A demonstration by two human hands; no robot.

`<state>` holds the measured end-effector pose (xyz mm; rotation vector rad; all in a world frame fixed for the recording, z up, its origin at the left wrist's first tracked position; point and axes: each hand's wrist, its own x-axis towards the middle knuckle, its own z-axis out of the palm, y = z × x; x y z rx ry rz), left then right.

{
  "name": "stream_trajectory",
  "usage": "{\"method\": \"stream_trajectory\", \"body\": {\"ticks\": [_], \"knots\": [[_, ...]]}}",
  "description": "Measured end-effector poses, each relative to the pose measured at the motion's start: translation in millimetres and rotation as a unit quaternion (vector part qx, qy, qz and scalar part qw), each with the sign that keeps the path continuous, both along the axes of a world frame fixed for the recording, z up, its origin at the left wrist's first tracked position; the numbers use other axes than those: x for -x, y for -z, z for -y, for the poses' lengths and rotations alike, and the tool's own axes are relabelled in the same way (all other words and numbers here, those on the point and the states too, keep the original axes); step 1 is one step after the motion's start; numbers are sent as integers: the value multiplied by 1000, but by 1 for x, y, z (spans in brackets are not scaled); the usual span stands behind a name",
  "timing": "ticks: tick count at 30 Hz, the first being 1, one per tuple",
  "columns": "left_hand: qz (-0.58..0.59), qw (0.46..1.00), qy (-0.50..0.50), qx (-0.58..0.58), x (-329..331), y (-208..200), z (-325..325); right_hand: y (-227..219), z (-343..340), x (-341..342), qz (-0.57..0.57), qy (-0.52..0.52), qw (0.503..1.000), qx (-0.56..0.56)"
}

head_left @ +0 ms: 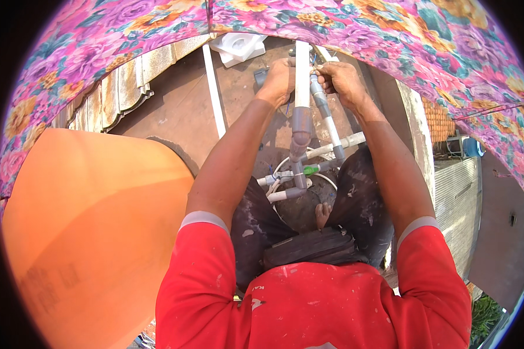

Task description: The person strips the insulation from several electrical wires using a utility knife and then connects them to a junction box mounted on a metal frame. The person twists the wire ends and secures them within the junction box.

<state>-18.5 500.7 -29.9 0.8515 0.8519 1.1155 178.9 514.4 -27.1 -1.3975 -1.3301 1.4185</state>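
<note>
Both arms reach forward to the upper ends of two standing pipes. My left hand (280, 80) is curled beside a thick white pipe (302, 75), which hides its fingertips; what they grip cannot be seen. On the other side of that pipe, my right hand (340, 80) is closed in a pinch at the top of a thinner pipe with grey fittings (319, 96). Whatever small thing lies between those fingers is too small to name. Lower down, the pipes meet grey joints (300, 142) and a valve with a green handle (311, 170), between my knees.
A large orange rounded tank (93, 232) stands at left. Overhead spreads a flowered umbrella (355, 29). A long white pipe (214, 90) and white foam pieces (237, 46) lie on the brown surface. Roof tiles (122, 93) edge the left; corrugated sheeting (457, 203) is at right.
</note>
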Motion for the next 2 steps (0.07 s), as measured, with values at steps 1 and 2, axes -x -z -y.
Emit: {"method": "stream_trajectory", "body": {"ticks": [1,2], "knots": [[2,1000,7,-4,0,-3,-1,1,-6,-3,-64,12,992,104],[2,1000,7,-4,0,-5,-1,5,-6,-6,-43,-6,996,72]]}}
